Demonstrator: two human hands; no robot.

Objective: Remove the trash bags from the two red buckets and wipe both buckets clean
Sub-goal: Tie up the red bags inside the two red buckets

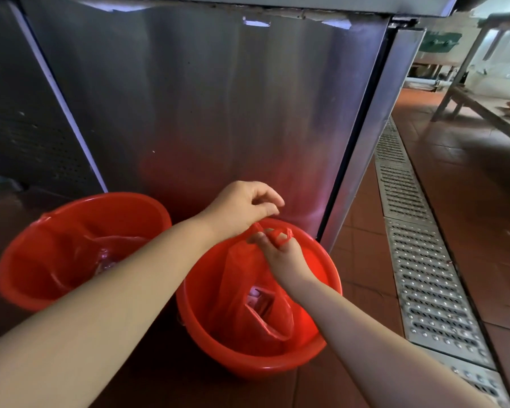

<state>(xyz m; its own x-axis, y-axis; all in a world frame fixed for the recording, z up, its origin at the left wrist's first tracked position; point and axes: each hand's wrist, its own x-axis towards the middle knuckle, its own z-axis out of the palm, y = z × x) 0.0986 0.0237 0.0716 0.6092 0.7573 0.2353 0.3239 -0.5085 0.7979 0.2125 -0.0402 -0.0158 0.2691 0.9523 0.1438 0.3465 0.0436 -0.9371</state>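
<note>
Both hands, left hand (242,206) and right hand (280,254), pinch the upright bag's (248,295) handles.

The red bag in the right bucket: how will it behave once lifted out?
The bag is probably floppy: its thin film creases and sags below the hands' pinch. Likely light, since little shows inside. Its handles may stretch, already bunched thin.

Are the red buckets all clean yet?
Not yet. Nothing looks finished. Both hands, left hand and right hand, hold the handles of the red bag in the right bucket, which still sits inside. The left bucket keeps its bag too. No wiping cloth is in view, so both wipes remain.
</note>
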